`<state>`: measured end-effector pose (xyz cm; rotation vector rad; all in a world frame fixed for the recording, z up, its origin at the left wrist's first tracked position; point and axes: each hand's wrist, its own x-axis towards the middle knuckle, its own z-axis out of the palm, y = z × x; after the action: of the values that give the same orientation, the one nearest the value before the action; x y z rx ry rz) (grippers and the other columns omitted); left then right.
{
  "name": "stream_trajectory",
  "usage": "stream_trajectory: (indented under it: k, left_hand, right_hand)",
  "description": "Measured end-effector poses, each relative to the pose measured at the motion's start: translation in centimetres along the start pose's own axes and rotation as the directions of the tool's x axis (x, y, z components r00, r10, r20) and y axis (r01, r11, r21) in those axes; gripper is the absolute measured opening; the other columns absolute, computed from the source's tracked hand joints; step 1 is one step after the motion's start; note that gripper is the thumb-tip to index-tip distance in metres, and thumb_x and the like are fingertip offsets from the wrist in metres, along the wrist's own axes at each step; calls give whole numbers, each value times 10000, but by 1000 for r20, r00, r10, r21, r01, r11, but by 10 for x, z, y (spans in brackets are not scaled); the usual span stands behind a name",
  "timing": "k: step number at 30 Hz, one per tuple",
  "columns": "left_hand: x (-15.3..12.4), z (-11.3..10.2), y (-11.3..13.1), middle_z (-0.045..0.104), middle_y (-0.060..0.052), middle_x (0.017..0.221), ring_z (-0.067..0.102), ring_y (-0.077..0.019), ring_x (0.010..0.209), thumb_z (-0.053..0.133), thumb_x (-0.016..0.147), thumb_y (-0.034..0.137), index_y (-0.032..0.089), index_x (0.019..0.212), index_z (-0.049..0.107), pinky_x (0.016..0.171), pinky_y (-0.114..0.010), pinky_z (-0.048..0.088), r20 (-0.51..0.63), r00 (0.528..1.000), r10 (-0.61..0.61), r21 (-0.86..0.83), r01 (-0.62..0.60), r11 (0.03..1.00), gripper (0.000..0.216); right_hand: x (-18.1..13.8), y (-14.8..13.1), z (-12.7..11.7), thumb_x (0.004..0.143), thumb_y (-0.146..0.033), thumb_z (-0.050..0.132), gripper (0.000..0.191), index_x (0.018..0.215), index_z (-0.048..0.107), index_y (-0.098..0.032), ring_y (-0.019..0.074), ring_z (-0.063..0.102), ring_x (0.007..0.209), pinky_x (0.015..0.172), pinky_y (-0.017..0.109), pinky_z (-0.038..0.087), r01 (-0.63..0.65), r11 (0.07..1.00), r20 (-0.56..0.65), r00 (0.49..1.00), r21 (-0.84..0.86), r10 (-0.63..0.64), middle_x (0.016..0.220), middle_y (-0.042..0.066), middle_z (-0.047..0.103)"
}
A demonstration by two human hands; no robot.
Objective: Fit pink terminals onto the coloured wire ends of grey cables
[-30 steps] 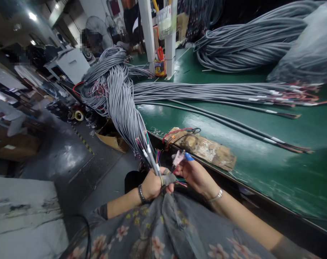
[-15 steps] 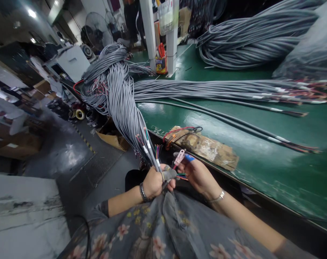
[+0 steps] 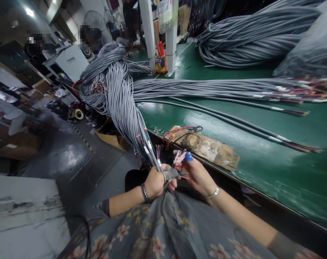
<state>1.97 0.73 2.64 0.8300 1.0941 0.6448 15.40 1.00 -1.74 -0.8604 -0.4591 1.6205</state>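
Observation:
My left hand (image 3: 156,182), with grey covers on its thumb and finger, is closed around the end of a grey cable. Coloured wire ends (image 3: 183,175) stick out of that grip to the right. Just beside them, my right hand (image 3: 199,177) pinches a small pink clip (image 3: 179,157); blue tape wraps its thumb. A red wire shows under the clip, but what its jaws touch is too small to tell. More grey cables (image 3: 123,97) hang off the table edge towards my left hand, their white-banded ends (image 3: 150,145) fanned just above it.
The green table (image 3: 249,126) carries a row of grey cables (image 3: 206,88) with stripped ends at right. Near its edge lies a worn wooden block (image 3: 206,145) with red and black wires. Behind are a large cable coil (image 3: 255,39), a white post (image 3: 171,54) and an orange-handled tool (image 3: 160,50).
My right thumb has bent in on the pink clip, which has turned and shows two arms. My left hand keeps its hold on the cable, barely shifted.

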Motion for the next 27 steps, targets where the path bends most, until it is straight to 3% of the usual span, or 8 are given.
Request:
stream_trajectory:
  k: [11,19,22,27]
  left_hand:
    - [-1,1,-2,548,-3,397,456,-82,320,792,459,601,149,516,537,345,-195,358,-35,999,-2,25,2,1000,522]
    - [-14,-4,-1,577,-27,430,489,-87,355,759,545,622,141,499,548,381,-201,384,-15,998,67,85,-65,994,527]
    - [-12,-4,-3,587,-32,439,493,-88,357,757,550,606,141,505,554,385,-202,388,-46,995,88,67,-85,994,509]
    - [-8,-3,-5,585,-32,438,479,-84,351,763,524,603,141,498,563,386,-205,396,-44,997,68,97,-64,993,504]
  right_hand:
    - [-3,-2,5,614,-619,771,442,784,701,-218,148,511,551,520,276,454,-29,998,-39,999,48,31,651,8,620]
    - [-10,-10,8,601,-708,716,512,731,674,-214,134,500,559,532,269,430,-123,991,77,990,53,118,674,13,621]
    - [-15,-9,6,658,-627,731,434,731,666,-205,134,490,545,521,269,401,-112,994,121,986,-2,112,608,-2,588]
    - [-23,-8,3,622,-482,819,364,704,633,-180,135,547,526,507,254,361,-219,965,207,947,-144,245,591,5,626]
